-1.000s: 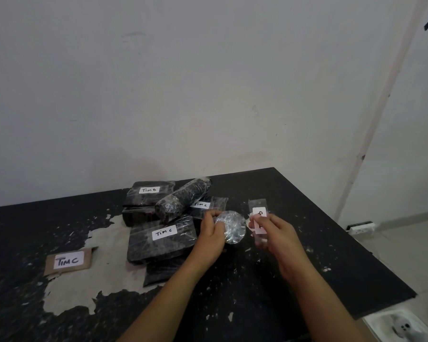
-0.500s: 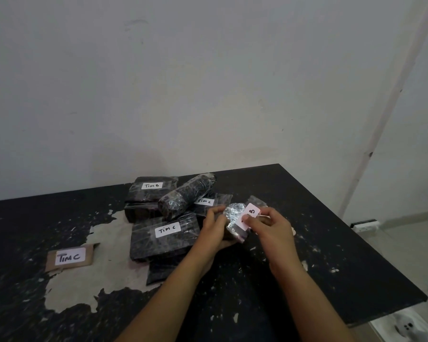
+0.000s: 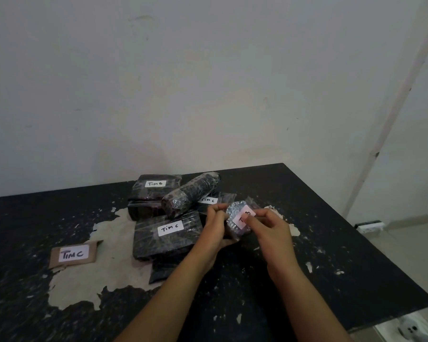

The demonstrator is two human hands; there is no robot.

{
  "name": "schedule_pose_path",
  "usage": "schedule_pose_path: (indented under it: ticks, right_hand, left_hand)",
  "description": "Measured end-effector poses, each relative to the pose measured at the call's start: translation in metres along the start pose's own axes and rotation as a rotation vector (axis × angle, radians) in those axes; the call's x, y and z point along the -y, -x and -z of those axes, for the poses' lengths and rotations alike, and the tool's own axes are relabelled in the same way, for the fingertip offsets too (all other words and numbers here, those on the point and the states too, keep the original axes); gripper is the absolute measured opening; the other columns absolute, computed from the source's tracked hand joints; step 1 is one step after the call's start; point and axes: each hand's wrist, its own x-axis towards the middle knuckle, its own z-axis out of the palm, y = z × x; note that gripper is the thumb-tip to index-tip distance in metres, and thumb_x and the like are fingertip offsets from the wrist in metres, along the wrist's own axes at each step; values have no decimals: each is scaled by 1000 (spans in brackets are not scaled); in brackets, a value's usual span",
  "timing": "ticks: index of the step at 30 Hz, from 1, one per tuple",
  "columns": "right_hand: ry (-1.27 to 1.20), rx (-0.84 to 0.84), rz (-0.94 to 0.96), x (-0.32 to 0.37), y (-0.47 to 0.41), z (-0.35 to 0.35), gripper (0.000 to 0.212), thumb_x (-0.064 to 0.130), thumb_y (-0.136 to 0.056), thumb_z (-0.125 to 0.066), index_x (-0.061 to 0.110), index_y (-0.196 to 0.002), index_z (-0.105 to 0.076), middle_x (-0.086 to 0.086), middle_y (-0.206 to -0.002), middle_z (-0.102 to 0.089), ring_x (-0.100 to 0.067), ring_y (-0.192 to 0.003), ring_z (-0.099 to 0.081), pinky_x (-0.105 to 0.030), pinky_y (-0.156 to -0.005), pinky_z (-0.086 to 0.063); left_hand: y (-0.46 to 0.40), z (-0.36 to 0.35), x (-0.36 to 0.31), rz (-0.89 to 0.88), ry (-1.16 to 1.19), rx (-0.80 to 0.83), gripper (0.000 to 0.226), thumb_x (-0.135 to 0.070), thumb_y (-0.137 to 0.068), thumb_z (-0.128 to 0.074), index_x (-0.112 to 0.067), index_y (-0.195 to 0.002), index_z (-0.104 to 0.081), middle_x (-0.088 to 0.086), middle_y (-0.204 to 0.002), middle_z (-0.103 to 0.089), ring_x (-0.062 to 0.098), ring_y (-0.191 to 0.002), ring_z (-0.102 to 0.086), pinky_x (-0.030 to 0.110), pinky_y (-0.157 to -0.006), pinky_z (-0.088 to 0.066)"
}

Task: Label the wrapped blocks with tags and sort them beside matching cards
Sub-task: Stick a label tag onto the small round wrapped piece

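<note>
The left hand [image 3: 214,227] is curled round a round wrapped block [image 3: 234,219], holding it up just above the table [image 3: 331,243]. The right hand [image 3: 269,227] pinches and presses a white tag [image 3: 244,215] against the block's face; its fingertips cover part of the writing, so only "Ti" and what looks like a "B" can be read. Whether the tag has fully stuck is hard to tell.

Just left of the hands lies the pile of other blocks. A flat block tagged "Tim C" [image 3: 167,236] sits nearest, a block tagged "Tim B" [image 3: 156,187] at the back, and a smaller one tagged "Tim C" [image 3: 214,199] behind the left hand. A wrapped roll [image 3: 189,193] lies across them with no tag showing. Further left, well apart, a brown card marked "Tim C" [image 3: 73,254] rests on a worn patch of the table.

So tagging seems well along, but sorting looks barely begun: the blocks are still heaped together, none beside the card. No "Tim B" card is in sight. More dark blocks lie under the pile, their tops hidden. A crinkled clear wrapper [image 3: 253,202] shows behind the held block; its contents cannot be made out.
</note>
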Motion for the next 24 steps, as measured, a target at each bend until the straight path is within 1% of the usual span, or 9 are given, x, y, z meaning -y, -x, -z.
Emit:
schedule_pose_path:
  ticks: [3, 6, 8, 11, 14, 16, 20, 22, 24]
  right_hand:
    - [-15, -28, -12, -1, 1, -3, 5, 21, -97, -82, 20, -101, -84, 4, -97, -83, -10, -87, -80, -15, -70, -56]
    - [-46, -50, -29, -1, 0, -3, 5, 19, -97, -81, 19, -100, -85, 5, -96, -83, -4, -82, -78, -9, -63, -53]
    - [-67, -45, -30, 0, 1, -2, 6, 19, -98, -80, 18, -101, -85, 3, -96, -84, -6, -84, -79, -10, -65, -55]
    - [-110, -32, -35, 3, 3, -1, 7, 18, -99, -79, 17, -104, -84, 2, -98, -85, -11, -89, -81, -17, -71, -59]
    - [-135, -22, -26, 7, 5, 0, 8, 15, -100, -78, 13, -105, -84, 3, -98, -85, -3, -86, -79, -10, -67, -56]
    - [-133, -17, -13, 8, 6, 2, 8, 17, -100, -78, 14, -106, -83, 6, -100, -85, 0, -88, -78, -11, -71, -55]
    - [-139, -12, -7, 11, 8, 3, 8, 20, -100, -78, 17, -106, -83, 4, -101, -85, -8, -93, -80, -20, -79, -56]
    - [-107, -14, 1, 10, 8, 2, 7, 19, -98, -80, 18, -104, -83, 4, -98, -85, -10, -91, -80, -20, -77, -57]
    - [-55, -5, 26, 8, 8, 1, 6, 18, -98, -81, 18, -103, -83, 4, -94, -84, -9, -87, -79, -16, -73, -57]
  left_hand:
    - [0, 0, 1, -9, -19, -6, 24, -27, -106, -43, -36, -125, -55, 9, -143, -64, 32, -124, -70, 49, -91, -67]
    - [0, -2, 0, -11, -28, -32, 24, -30, -107, -42, -39, -125, -55, 8, -145, -61, 30, -125, -70, 49, -90, -67]
    - [1, -3, -3, -10, -57, -58, 23, -37, -104, -43, -43, -123, -53, 6, -146, -58, 27, -123, -70, 44, -86, -68]
    - [1, -5, -5, 6, -92, -73, 28, -46, -92, -44, -49, -118, -53, 6, -147, -57, 27, -124, -69, 40, -81, -67]
    - [2, -6, -7, 15, -79, -75, 26, -42, -99, -43, -44, -123, -53, 6, -145, -59, 27, -122, -70, 42, -82, -68]
    - [4, -4, -9, 20, -60, -77, 23, -34, -110, -39, -39, -127, -53, 5, -141, -65, 27, -119, -72, 45, -84, -68]
    - [8, -3, -13, 41, -27, -63, 23, -27, -114, -38, -34, -130, -53, 5, -131, -70, 29, -119, -71, 51, -90, -66]
    - [11, -3, -17, 59, -7, -64, 24, -25, -113, -38, -32, -129, -53, 5, -125, -72, 32, -118, -71, 56, -94, -65]
    - [11, -3, -18, 64, -7, -51, 24, -23, -112, -39, -31, -130, -54, 5, -122, -75, 32, -115, -73, 58, -97, -63]
